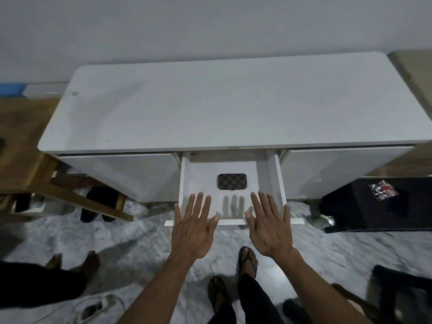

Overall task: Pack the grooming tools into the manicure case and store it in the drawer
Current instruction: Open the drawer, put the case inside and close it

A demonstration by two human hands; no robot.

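Hands hang over the front of the open drawer [278,174], side by side. The left hand [192,226] and the right hand [271,226] both have straight, spread fingers [199,204] and hold nothing. The manicure case [232,181] lies flat and closed on the drawer floor, near the middle. It sits just past the fingertips, between the two hands, not touching them. The case looks put away, so the flat hands are likely ready to push the drawer shut under the white tabletop [222,106].
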